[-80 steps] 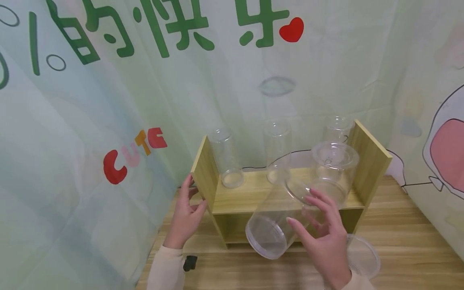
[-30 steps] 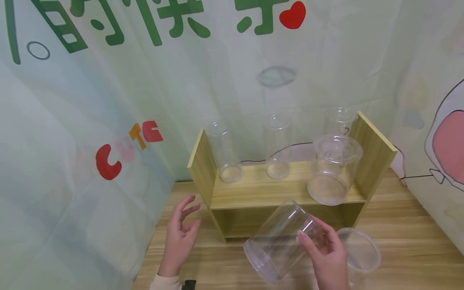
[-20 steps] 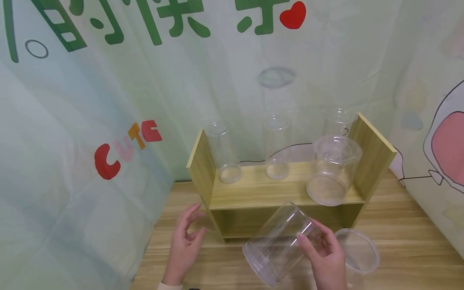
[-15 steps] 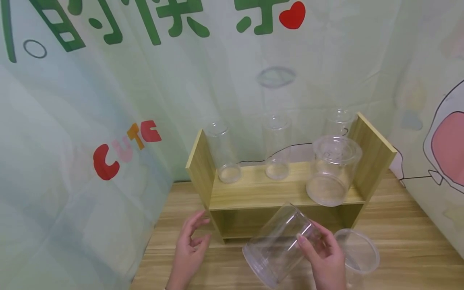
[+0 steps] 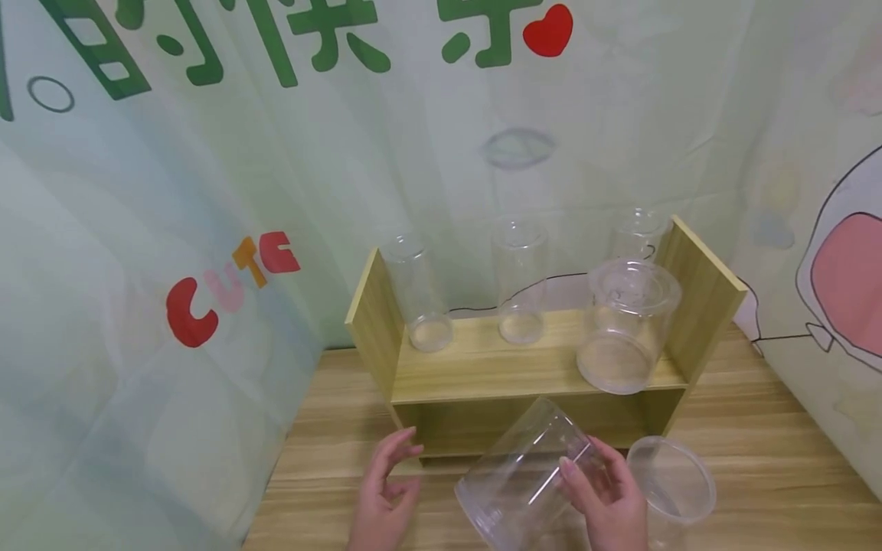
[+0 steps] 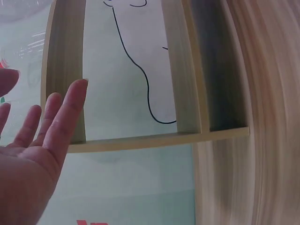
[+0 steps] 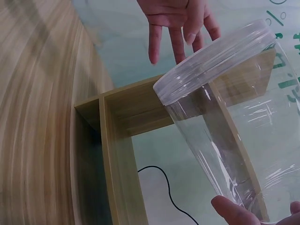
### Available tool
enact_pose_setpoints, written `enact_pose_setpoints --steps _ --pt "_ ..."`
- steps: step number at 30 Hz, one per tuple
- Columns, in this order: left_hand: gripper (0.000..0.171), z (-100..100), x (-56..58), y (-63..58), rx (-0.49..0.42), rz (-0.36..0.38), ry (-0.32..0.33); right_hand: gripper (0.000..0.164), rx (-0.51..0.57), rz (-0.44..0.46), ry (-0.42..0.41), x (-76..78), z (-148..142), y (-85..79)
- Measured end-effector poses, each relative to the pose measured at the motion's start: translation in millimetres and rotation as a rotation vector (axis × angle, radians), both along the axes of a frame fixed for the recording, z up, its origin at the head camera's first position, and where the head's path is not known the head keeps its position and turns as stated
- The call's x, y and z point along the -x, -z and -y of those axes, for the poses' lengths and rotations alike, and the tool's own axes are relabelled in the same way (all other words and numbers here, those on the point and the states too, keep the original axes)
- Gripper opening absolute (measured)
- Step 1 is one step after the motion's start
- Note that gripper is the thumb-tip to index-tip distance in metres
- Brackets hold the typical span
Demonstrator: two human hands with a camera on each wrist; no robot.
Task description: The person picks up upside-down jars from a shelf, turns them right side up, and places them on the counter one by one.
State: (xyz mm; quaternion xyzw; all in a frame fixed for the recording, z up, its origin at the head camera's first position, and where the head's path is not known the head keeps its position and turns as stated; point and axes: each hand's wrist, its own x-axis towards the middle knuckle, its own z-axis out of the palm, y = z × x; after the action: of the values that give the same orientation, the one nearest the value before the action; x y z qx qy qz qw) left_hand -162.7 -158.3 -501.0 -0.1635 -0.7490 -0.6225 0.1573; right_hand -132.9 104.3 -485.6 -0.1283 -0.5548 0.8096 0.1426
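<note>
My right hand (image 5: 612, 501) grips a clear plastic jar (image 5: 517, 478) near one end, thumb on the near side and fingers behind. The jar is tilted in front of the shelf, with its ridged, lid-like end toward the lower left; that end (image 7: 213, 63) shows up close in the right wrist view. Left of the jar is my left hand (image 5: 386, 497), fingers loosely bent, holding nothing and apart from the jar. In the left wrist view the left hand's palm (image 6: 28, 173) and spread fingers show beside the shelf.
A small two-tier wooden shelf (image 5: 475, 375) stands on the wood-grain table (image 5: 772, 451). Several clear jars are on its upper tier, including a wide one (image 5: 623, 344) at right and a slim one (image 5: 423, 298) at left. Another clear container (image 5: 671, 482) stands right of my right hand.
My left hand has left the shelf's left side and come right and down toward the jar. My right hand has lowered the jar and changed from a loose to a firmer grip.
</note>
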Motion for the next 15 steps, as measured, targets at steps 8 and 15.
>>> enact_pose_setpoints --steps 8,15 --pt "0.077 -11 -4.1 10.1 -0.041 0.011 0.124 0.036 0.029 0.044 -0.006 0.9 -1 12.5" --pt "0.091 -17 -0.3 19.2 -0.111 -0.157 0.410 0.031 0.076 0.055 -0.023 2.0 -5 19.9"
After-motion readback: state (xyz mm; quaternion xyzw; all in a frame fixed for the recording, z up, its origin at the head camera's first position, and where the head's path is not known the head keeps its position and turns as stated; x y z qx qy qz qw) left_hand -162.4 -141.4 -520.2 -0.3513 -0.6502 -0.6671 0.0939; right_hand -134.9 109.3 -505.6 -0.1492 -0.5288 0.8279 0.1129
